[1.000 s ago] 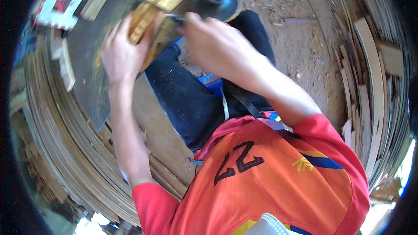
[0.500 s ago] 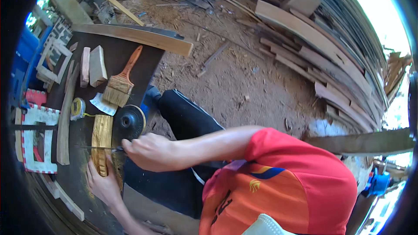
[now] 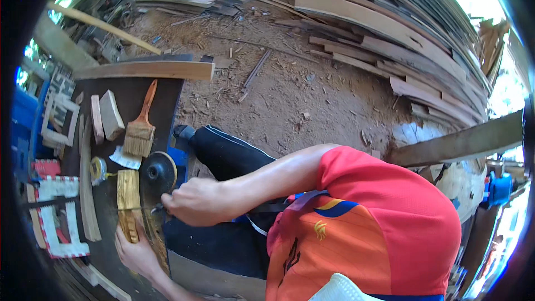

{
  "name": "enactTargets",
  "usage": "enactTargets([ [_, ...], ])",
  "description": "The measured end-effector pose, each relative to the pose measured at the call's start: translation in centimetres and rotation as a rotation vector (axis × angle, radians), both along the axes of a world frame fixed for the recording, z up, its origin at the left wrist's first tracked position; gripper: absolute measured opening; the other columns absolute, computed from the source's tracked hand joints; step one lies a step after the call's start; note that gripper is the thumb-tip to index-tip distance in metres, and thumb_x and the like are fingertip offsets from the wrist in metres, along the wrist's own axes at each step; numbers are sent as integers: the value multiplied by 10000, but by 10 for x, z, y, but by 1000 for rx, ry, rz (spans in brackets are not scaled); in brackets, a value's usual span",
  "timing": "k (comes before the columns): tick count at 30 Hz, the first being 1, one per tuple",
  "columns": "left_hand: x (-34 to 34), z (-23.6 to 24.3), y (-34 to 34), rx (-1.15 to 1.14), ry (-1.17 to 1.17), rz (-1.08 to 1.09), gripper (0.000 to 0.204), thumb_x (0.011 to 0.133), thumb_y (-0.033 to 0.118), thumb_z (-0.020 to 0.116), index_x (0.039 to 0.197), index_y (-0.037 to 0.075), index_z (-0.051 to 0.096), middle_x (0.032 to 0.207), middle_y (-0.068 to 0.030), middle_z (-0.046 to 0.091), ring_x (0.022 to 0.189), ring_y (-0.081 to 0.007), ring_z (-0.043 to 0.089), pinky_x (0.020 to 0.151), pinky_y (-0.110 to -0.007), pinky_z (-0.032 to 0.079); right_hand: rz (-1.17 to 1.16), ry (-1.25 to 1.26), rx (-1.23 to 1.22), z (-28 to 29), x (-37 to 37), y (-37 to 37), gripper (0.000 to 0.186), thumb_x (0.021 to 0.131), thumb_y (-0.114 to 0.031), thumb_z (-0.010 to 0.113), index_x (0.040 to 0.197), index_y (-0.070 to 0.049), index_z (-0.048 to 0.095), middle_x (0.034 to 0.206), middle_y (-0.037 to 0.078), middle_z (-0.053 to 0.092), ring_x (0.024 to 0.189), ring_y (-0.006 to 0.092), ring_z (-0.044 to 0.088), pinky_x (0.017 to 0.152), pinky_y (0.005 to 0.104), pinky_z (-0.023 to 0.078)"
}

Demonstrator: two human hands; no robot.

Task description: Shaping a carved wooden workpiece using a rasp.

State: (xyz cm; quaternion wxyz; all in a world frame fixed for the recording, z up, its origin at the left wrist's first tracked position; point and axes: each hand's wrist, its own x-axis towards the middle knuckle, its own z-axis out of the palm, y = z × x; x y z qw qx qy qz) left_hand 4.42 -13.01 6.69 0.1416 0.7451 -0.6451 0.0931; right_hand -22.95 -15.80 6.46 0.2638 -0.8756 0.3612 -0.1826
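The wooden block [image 3: 129,189] lay on the dark table [image 3: 109,203], its length running near to far, just left of a black disc [image 3: 158,171]. I judged the work partway along: the near end already bore a row of grooves, while the far stretch looked plain, with no cut that I could make out, so any shaping there was probably left to do. The left hand [image 3: 135,253] had its fingers partly open around the near end, thumb on the right side. The right hand [image 3: 196,200] was curled closed on the handle of a thin tool [image 3: 156,209], its blade across the block just beyond the grooves. Whether it was a file or saw, or how deep it sat, I couldn't tell. Farther off, 1 paintbrush [image 3: 139,136] lay untouched.
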Motion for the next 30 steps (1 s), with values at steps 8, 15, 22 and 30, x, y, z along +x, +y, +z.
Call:
enactTargets([
  [8, -91, 71, -40, -288, -135, -285, 545, 915, 463, 796, 1246, 37, 727, 1156, -180, 747, 1046, -393, 702, 876, -474, 555, -283, -145, -94, 37, -62, 9, 259, 937, -120, 623, 1068, 59, 488, 591, 197, 626, 580, 417, 696, 476, 511, 531],
  [15, -212, 64, -70, -354, 52, -618, 537, 859, 469, 837, 1179, 49, 740, 1083, -150, 758, 981, -378, 716, 850, -468, 562, -628, 23, 85, 46, -152, 52, 245, 1055, -248, 580, 1054, -22, 486, 627, 257, 624, 596, 500, 643, 520, 607, 482],
  [22, -262, 49, -45, -275, 37, -696, 557, 820, 499, 845, 1125, 45, 736, 988, -107, 744, 879, -314, 703, 778, -440, 568, -659, 75, 64, 35, -201, 90, 249, 1060, -228, 602, 1042, -19, 467, 577, 219, 562, 552, 464, 606, 491, 560, 446],
  [30, -308, -27, -59, -191, 282, -686, 591, 828, 544, 828, 1110, 30, 751, 1011, -121, 751, 888, -344, 710, 781, -447, 569, -810, 110, 51, -9, -219, 91, 252, 1057, -225, 598, 1043, -10, 468, 575, 233, 564, 551, 476, 611, 489, 576, 456],
])
